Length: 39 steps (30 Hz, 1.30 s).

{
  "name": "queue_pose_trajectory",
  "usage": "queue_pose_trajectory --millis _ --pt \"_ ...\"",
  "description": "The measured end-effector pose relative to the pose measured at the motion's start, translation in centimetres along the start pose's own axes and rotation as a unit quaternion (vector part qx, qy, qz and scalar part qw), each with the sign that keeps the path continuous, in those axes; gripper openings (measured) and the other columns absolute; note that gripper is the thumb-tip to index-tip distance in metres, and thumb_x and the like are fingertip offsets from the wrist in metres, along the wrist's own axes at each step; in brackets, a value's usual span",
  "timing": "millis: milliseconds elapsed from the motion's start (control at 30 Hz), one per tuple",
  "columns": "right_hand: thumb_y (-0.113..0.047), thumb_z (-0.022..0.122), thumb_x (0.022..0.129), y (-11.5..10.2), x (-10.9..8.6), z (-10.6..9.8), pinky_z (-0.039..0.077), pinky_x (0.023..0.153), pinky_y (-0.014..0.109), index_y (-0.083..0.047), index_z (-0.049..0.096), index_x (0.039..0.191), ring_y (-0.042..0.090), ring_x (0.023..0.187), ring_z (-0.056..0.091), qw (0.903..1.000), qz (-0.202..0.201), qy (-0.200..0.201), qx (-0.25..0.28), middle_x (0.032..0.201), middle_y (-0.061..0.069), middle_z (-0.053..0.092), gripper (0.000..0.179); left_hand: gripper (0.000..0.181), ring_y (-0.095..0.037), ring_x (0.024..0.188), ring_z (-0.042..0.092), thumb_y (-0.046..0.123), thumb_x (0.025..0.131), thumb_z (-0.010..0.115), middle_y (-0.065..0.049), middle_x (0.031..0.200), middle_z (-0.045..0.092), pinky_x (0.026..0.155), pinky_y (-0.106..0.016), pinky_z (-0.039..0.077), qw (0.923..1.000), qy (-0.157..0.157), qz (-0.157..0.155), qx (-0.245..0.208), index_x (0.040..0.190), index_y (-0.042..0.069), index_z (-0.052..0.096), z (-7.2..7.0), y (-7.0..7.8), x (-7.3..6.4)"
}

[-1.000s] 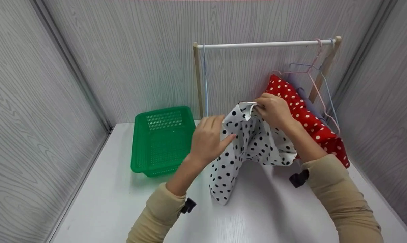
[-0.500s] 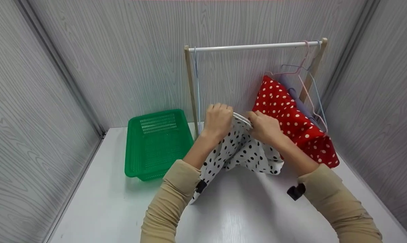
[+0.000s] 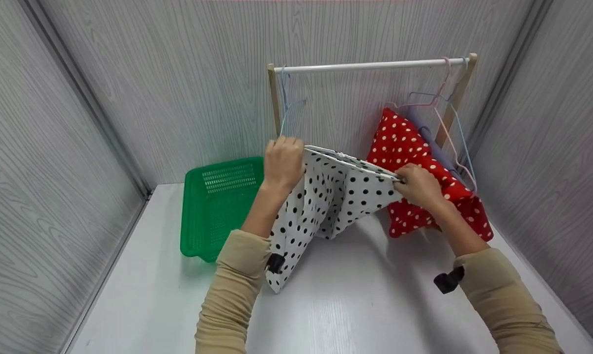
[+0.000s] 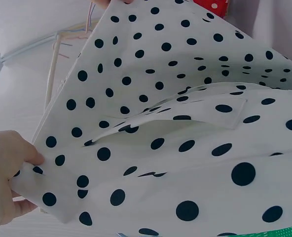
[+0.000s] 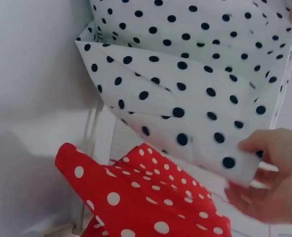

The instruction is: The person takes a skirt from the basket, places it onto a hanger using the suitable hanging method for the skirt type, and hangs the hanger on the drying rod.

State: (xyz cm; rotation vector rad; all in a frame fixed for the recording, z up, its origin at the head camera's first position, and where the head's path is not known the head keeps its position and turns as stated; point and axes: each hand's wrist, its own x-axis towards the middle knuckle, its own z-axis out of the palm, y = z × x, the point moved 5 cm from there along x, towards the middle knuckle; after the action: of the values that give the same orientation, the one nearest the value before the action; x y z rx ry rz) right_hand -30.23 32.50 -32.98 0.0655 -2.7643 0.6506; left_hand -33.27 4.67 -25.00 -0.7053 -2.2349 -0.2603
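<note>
A white cloth with black polka dots (image 3: 370, 194) hangs between both hands, its top edge stretched in a slanting line. The left hand (image 3: 283, 160) grips one upper corner, higher than the other side. In the left wrist view, thumb and fingers of the left hand (image 4: 8, 177) pinch that corner. My right hand (image 3: 419, 186) holds the opposite end, in front of a red polka-dot cloth (image 3: 399, 142). Seen from the right wrist, the right hand (image 5: 274, 173) pinches the dotted corner between thumb and fingers. Folds hide part of the cloth's inner side.
A rack with a white rail (image 3: 370, 65) stands at the back. On its right hang a pink hanger (image 3: 441, 88), a blue hanger and a purple cloth (image 3: 438, 150). Another blue hanger (image 3: 285, 98) hangs at its left end. A green basket (image 3: 193, 211) sits left.
The left hand has taken hold of the white cloth's edge. Both hands have then moved apart, left hand up and leftward, right hand rightward, spreading the edge out.
</note>
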Motion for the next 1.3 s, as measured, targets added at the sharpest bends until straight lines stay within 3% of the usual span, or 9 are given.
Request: queue_pose_trajectory --millis 133,333,433,500,667,767,967,1100,1300 --pt "-0.008 0.057 0.090 -0.2 0.6 -0.9 0.044 0.076 0.044 0.001 0.061 0.099 0.027 0.081 0.051 0.9942 -0.057 0.070 0.058 0.091 0.016 0.058 0.014 0.011 -0.026 0.073 0.060 -0.003 0.082 0.056 -0.013 0.082 0.067 0.066 -0.036 0.045 0.9996 0.017 -0.019 -0.013 0.082 -0.001 0.067 -0.3 -1.3 -0.1" --pt "0.000 0.058 0.088 -1.9 1.5 -3.6 0.044 0.077 0.039 0.004 0.056 0.095 0.027 0.083 0.054 0.9649 -0.178 0.175 0.081 0.090 0.017 0.057 0.008 0.016 -0.026 0.075 0.060 0.000 0.086 0.055 -0.014 0.086 0.068 0.066 -0.034 0.043 0.9976 0.033 -0.052 -0.030 0.094 -0.001 0.069 -0.7 -2.9 0.1" --pt "0.003 0.061 0.085 -2.3 1.7 -5.0 0.043 0.079 0.030 0.006 0.057 0.092 0.024 0.085 0.055 0.9520 -0.194 0.212 0.106 0.090 0.017 0.058 0.008 0.016 -0.026 0.076 0.059 0.001 0.088 0.054 -0.013 0.087 0.068 0.066 -0.034 0.042 0.9966 0.039 -0.064 -0.033 0.095 0.000 0.069 -0.7 -3.2 0.3" --pt "0.002 0.062 0.085 -2.3 1.7 -5.7 0.042 0.076 0.022 0.006 0.059 0.092 0.019 0.082 0.055 0.9472 -0.175 0.231 0.136 0.089 0.015 0.058 0.009 0.016 -0.026 0.076 0.059 0.003 0.088 0.055 -0.013 0.088 0.068 0.065 -0.035 0.041 0.9961 0.046 -0.067 -0.033 0.095 0.000 0.069 -0.8 -3.2 0.4" --pt "-0.014 0.060 0.089 -1.6 1.7 -6.3 0.043 0.061 0.016 -0.002 0.060 0.101 0.011 0.070 0.054 0.9469 -0.069 0.228 0.216 0.094 0.010 0.058 0.018 0.015 -0.026 0.079 0.059 0.003 0.087 0.057 -0.012 0.088 0.068 0.067 -0.035 0.040 0.9956 0.055 -0.070 -0.026 0.094 0.001 0.070 -0.7 -2.9 0.6" --pt "-0.021 0.056 0.092 -1.4 1.7 -6.0 0.044 0.067 0.018 -0.004 0.054 0.109 0.011 0.080 0.054 0.9524 -0.037 0.209 0.219 0.106 0.012 0.056 0.024 0.014 -0.026 0.082 0.059 0.002 0.087 0.057 -0.012 0.089 0.068 0.070 -0.035 0.041 0.9963 0.043 -0.073 -0.017 0.094 0.002 0.069 -0.3 -2.8 0.7" --pt "-0.010 0.044 0.097 -2.5 1.6 -5.6 0.040 0.071 0.022 0.006 0.039 0.119 0.013 0.086 0.048 0.9536 -0.081 0.169 0.235 0.108 0.010 0.046 0.027 0.013 -0.026 0.085 0.055 0.001 0.085 0.056 -0.011 0.088 0.066 0.073 -0.034 0.039 0.9949 0.030 -0.091 0.034 0.088 0.001 0.069 0.2 -2.7 1.0" --pt "-0.004 0.042 0.096 -4.6 0.6 -6.3 0.039 0.067 0.019 0.009 0.038 0.117 0.012 0.081 0.048 0.9539 -0.095 0.177 0.223 0.105 0.007 0.045 0.024 0.018 -0.025 0.078 0.052 -0.002 0.084 0.053 -0.011 0.080 0.062 0.069 -0.034 0.038 0.9917 0.038 -0.099 0.073 0.074 0.000 0.067 0.3 -2.3 1.2" --pt "-0.001 0.044 0.095 -5.1 0.1 -6.3 0.039 0.069 0.017 0.009 0.044 0.113 0.011 0.082 0.048 0.9505 -0.117 0.192 0.214 0.103 0.015 0.050 0.020 0.013 -0.025 0.073 0.059 -0.005 0.082 0.054 -0.014 0.078 0.064 0.061 -0.033 0.049 0.9920 -0.014 -0.126 -0.001 0.077 -0.003 0.066 1.2 -0.8 1.0"
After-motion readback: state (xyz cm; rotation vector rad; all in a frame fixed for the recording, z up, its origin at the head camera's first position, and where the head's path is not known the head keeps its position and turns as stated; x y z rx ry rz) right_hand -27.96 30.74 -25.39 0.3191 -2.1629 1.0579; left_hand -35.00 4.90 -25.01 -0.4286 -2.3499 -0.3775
